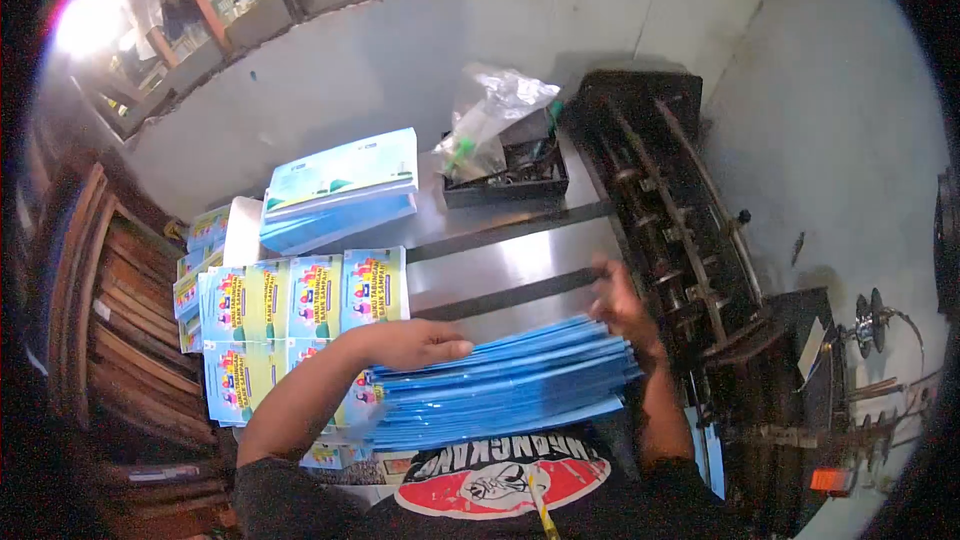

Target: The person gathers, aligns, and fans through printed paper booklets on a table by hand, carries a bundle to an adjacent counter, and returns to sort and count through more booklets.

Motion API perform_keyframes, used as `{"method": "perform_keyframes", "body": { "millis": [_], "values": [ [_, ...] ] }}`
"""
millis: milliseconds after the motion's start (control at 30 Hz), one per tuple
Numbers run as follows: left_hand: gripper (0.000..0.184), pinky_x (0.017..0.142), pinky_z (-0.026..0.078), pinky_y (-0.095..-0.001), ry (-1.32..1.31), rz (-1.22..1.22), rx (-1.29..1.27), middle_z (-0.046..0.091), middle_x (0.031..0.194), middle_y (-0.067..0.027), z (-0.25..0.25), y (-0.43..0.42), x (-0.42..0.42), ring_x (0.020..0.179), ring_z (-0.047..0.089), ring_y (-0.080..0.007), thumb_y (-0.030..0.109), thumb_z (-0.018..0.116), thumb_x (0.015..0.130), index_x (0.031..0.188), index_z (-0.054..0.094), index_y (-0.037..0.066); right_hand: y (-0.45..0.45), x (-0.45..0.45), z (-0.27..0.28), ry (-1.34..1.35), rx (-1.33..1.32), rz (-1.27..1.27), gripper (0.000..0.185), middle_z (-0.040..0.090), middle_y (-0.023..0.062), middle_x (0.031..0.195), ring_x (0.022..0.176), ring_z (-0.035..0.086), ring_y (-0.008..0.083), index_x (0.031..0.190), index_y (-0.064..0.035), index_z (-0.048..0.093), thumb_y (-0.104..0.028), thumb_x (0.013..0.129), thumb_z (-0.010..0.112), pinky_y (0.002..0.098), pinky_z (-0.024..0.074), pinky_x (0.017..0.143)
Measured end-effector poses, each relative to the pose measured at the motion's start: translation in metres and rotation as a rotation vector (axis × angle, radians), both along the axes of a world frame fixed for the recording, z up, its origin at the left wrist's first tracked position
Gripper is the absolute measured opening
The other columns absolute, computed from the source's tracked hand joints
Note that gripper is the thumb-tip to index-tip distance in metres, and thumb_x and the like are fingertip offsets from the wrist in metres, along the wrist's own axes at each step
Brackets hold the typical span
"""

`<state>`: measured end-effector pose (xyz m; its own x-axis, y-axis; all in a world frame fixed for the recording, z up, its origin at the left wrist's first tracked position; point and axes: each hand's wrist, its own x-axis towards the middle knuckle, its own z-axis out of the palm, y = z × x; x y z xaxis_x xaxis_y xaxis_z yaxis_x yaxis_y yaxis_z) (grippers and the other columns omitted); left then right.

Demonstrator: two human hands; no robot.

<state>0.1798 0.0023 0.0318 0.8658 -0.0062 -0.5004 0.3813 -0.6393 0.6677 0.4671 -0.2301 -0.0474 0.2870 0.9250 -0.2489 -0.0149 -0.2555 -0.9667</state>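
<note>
Head cam, fwd/down, nr hands point(420, 343)

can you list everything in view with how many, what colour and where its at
blue paper pile: one, blue, between the hands
printed cover sheets: several, yellow and blue, left of the pile
booklet stack: one, pale blue and white, behind those sheets
plastic bag: one, clear, on the tray
tray: one, black, far side of the table
table: one, silvery with dark strips, centre
machinery: count unclear, dark, right
slatted wood: count unclear, brown, left
orange item: one, orange, lower right
wall: grey, back
left hand: one, bare, pile's left end
right hand: one, bare, pile's right end
</note>
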Motion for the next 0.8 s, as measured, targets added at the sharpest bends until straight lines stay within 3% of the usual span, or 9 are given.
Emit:
{"method": "perform_keyframes", "body": {
  "millis": [67,233,300,400,433,500,600,667,800],
  "values": [
    [0.057,0.100,0.042,-0.0411,0.038,0.095,-0.228,0.056,0.124,-0.0219,0.014,-0.012,-0.009,0.118,0.052,-0.0351,0.050,0.041,0.098,0.125,0.055,0.002,0.006,-0.018,0.028,0.091,0.112,-0.053,0.072,0.064,0.0097,0.093,0.089,0.060,0.0174,0.109,-0.0018,0.060,-0.068,0.080,0.057,0.0316,0.0472,0.081],
    [0.072,0.103,0.040,-0.0414,0.039,0.118,-0.169,0.052,0.133,-0.0206,-0.016,0.047,-0.080,0.126,0.049,-0.0303,0.061,0.027,0.097,0.132,0.049,0.002,-0.012,-0.017,0.022,0.353,0.133,0.065,0.091,0.066,0.0106,0.094,0.088,0.062,0.0215,0.109,-0.0002,0.060,-0.082,0.079,0.034,0.0358,0.0497,0.084],
    [0.079,0.101,0.040,-0.0456,-0.359,0.730,-1.101,0.050,0.134,-0.0203,-0.048,0.035,-0.131,0.121,0.053,-0.0285,0.068,0.022,0.093,0.129,0.050,0.004,-0.025,-0.021,0.009,0.433,0.168,-0.050,0.092,0.065,0.0108,0.098,0.091,0.062,0.0221,0.112,-0.0003,0.059,-0.082,0.079,0.034,0.0370,0.0496,0.087],
    [0.088,0.103,0.037,-0.0444,-0.629,1.112,-0.646,0.044,0.139,-0.0216,-0.065,-0.040,-0.091,0.128,0.044,-0.0274,0.076,0.018,0.088,0.136,0.041,0.006,-0.003,-0.043,0.019,0.396,0.288,-0.159,0.097,0.058,0.0148,0.119,0.107,0.058,0.0246,0.131,-0.0017,0.047,-0.082,0.078,0.036,0.0413,0.0496,0.091],
    [0.092,0.107,0.033,-0.0424,-0.776,0.949,-0.501,0.041,0.141,-0.0203,-0.042,-0.050,-0.080,0.131,0.039,-0.0278,0.079,0.020,0.085,0.144,0.031,0.008,-0.001,-0.056,0.028,0.365,0.396,-0.249,0.099,0.053,0.0161,0.126,0.113,0.054,0.0253,0.137,-0.0033,0.038,-0.082,0.077,0.036,0.0416,0.0486,0.093],
    [0.095,0.108,0.031,-0.0417,-0.806,1.024,-0.646,0.038,0.143,-0.0200,-0.030,-0.045,-0.076,0.131,0.039,-0.0281,0.080,0.021,0.085,0.146,0.027,0.008,-0.004,-0.054,0.044,0.319,0.476,-0.296,0.105,0.044,0.0174,0.138,0.125,0.046,0.0270,0.148,-0.0073,0.022,-0.083,0.077,0.034,0.0436,0.0415,0.102],
    [0.099,0.110,0.029,-0.0416,-0.778,1.089,-0.814,0.032,0.147,-0.0182,-0.053,-0.041,-0.085,0.134,0.034,-0.0293,0.081,0.021,0.083,0.148,0.022,0.006,0.000,-0.037,0.016,0.065,0.338,-0.226,0.104,0.043,0.0154,0.139,0.126,0.044,0.0273,0.148,-0.0066,0.024,-0.084,0.078,0.026,0.0450,0.0349,0.108],
    [0.102,0.110,0.028,-0.0428,-0.661,0.934,-0.602,0.033,0.147,-0.0169,-0.067,-0.042,-0.090,0.135,0.033,-0.0307,0.082,0.020,0.082,0.149,0.020,0.005,0.000,-0.042,0.019,0.139,0.315,-0.166,0.100,0.040,0.0140,0.143,0.131,0.040,0.0275,0.147,-0.0064,0.027,-0.082,0.081,0.021,0.0445,0.0300,0.111],
    [0.104,0.113,0.023,-0.0430,-0.725,0.971,-0.736,0.032,0.148,-0.0156,-0.094,-0.057,-0.114,0.137,0.031,-0.0303,0.083,0.019,0.081,0.149,0.019,0.004,-0.030,-0.050,-0.011,0.310,0.301,-0.160,0.099,0.034,0.0124,0.148,0.136,0.032,0.0271,0.148,-0.0063,0.026,-0.080,0.082,0.021,0.0430,0.0222,0.114]
  ]
}}
